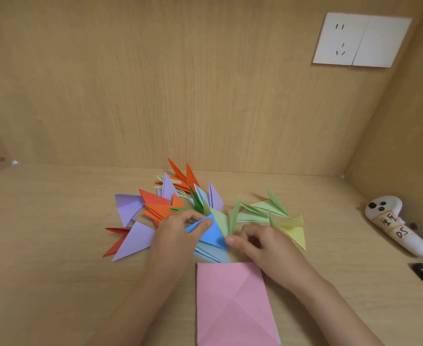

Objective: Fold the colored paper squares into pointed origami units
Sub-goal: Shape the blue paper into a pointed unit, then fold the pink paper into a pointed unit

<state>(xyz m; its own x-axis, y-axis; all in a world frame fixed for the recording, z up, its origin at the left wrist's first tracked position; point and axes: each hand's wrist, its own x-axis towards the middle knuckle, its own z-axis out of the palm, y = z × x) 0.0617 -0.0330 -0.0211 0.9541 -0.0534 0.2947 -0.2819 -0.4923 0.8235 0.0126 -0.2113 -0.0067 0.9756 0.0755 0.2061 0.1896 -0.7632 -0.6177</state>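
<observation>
Mid-frame, the left hand (pixel 180 228) pinches the upper corner of a blue folded paper triangle (pixel 214 234) between thumb and fingers. The right hand (pixel 260 243) has curled fingers, its thumb at the triangle's right edge; whether it grips cannot be told. A creased pink paper sheet (pixel 232 305) lies just below them, and a pile of pointed coloured paper units (pixel 155 208) above.

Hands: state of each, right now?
Left hand: pinches the blue paper unit.
Right hand: fingers curled beside it; grip cannot be told.
</observation>
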